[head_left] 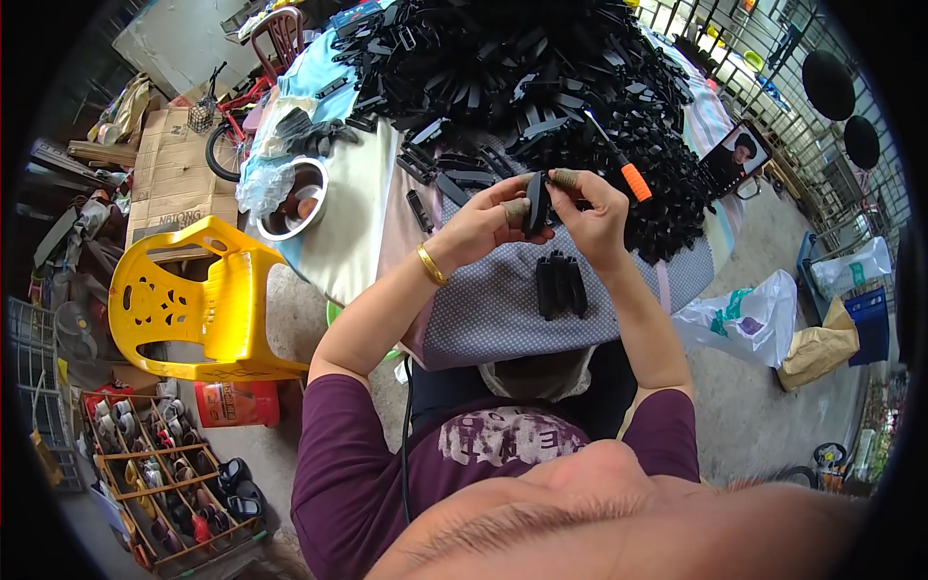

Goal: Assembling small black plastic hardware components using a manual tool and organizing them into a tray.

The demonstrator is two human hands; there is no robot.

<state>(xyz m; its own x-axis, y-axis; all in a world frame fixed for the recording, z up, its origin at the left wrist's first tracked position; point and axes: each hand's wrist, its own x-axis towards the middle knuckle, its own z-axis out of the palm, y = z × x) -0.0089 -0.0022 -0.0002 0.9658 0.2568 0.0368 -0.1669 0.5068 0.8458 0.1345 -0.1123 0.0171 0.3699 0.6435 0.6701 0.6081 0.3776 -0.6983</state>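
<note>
My left hand (480,224) and my right hand (597,211) meet over the table and hold one black plastic part (536,203) between them, upright, pinched by thumbs and fingers that wear brown finger covers. A gold bangle sits on my left wrist. Three similar black parts (561,284) lie side by side on the grey dotted cloth (503,309) just below my hands. A huge heap of black plastic parts (522,68) covers the far half of the table. A screwdriver with an orange handle (619,159) rests on the heap by my right hand.
A metal bowl (295,198) and crumpled plastic sit on the table's left. A yellow plastic chair (198,304) stands left, a wooden crate of small items (169,474) below it. A phone (737,155) leans at right. White bags (749,314) and a brown paper bag (817,348) lie on the floor.
</note>
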